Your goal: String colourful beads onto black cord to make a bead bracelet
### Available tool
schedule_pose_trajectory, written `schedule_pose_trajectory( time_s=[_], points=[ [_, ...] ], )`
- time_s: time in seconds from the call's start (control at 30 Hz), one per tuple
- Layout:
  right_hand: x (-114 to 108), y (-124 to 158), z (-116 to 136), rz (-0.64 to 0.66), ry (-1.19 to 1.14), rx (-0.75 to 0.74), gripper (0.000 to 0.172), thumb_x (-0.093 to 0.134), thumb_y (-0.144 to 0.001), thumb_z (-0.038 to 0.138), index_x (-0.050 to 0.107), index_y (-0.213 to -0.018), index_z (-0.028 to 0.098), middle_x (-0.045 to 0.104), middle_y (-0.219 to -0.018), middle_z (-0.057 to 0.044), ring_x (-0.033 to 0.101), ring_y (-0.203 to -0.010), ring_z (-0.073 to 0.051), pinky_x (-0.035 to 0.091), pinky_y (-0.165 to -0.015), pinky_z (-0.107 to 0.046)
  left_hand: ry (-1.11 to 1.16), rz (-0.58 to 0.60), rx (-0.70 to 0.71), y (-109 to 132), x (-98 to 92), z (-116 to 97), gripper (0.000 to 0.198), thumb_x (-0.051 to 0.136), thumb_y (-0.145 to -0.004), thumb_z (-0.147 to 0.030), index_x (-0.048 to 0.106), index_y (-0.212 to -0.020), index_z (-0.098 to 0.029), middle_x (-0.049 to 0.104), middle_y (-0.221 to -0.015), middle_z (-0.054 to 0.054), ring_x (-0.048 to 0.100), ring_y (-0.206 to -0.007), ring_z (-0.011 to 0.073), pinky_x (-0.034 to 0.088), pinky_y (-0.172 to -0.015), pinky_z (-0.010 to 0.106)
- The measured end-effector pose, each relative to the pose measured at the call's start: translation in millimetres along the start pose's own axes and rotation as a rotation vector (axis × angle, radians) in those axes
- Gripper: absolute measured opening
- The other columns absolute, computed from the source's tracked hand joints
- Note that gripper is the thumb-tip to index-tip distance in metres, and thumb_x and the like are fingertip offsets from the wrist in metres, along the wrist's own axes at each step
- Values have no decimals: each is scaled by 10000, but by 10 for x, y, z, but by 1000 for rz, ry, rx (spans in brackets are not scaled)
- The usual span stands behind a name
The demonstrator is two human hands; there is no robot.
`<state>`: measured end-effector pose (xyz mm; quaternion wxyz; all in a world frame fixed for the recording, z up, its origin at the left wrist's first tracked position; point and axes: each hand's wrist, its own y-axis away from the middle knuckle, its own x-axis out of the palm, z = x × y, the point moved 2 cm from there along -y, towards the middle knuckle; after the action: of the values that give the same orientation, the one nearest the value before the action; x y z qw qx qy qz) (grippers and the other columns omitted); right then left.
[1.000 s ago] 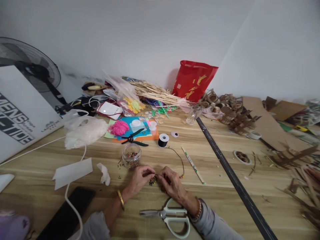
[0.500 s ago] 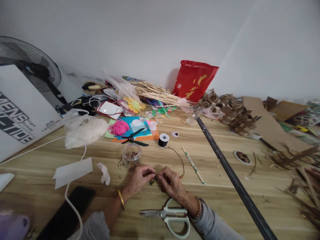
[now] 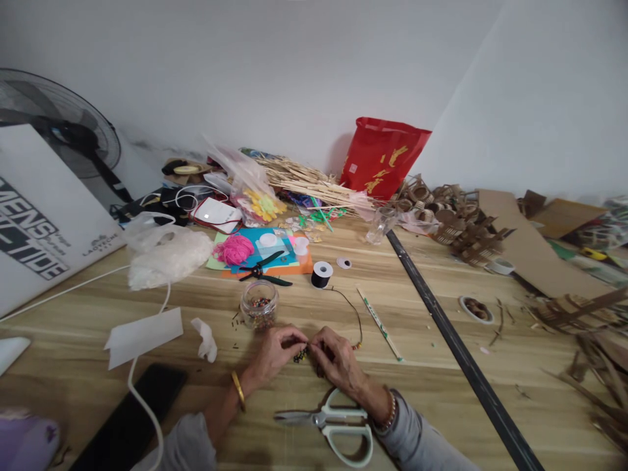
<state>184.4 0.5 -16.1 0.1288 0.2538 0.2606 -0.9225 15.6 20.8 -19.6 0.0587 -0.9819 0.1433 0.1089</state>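
My left hand (image 3: 275, 350) and my right hand (image 3: 338, 360) meet low in the middle of the wooden table (image 3: 417, 307), fingertips pinched together. Between them hangs a small cluster of dark coloured beads (image 3: 300, 354) on a thin black cord (image 3: 354, 311). The cord curves up to a black spool (image 3: 321, 274). A clear jar of mixed beads (image 3: 258, 305) stands just beyond my left hand. White-handled scissors (image 3: 330, 422) lie under my right wrist.
Black pliers (image 3: 263, 270) rest on coloured sheets beside pink yarn (image 3: 233, 250). A red bag (image 3: 383, 157), a straw bundle, cardboard scraps (image 3: 461, 222) and a fan (image 3: 63, 134) line the back. A dark rail (image 3: 451, 343) crosses the table; a phone (image 3: 132, 418) and white cable lie at the left.
Both hands stay pinched on the beaded cord in the same spot. The view has shifted very slightly; nothing else moved.
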Motion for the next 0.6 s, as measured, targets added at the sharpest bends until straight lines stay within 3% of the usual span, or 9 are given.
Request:
schedule_pose_trajectory(
  time_s=[0.27,0.6],
  points=[
    [-11,-11,21,-6,-27,-42,211,477,-943,292,588,-804,179,552,-695,-14,525,-610,-126,412,-565,-229,-29,20,102,6,-17,-52,98,649,-736,-203,728,-711,-151,686,-687,38,609,-662,163,472,-635,251],
    [3,3,-8,17,-61,27,210,525,-922,340,603,-814,178,570,-691,-13,523,-585,-120,423,-541,-229,49,27,-35,6,-14,-59,83,682,-681,-229,699,-673,-148,691,-632,22,598,-598,150,472,-584,240]
  ],
)
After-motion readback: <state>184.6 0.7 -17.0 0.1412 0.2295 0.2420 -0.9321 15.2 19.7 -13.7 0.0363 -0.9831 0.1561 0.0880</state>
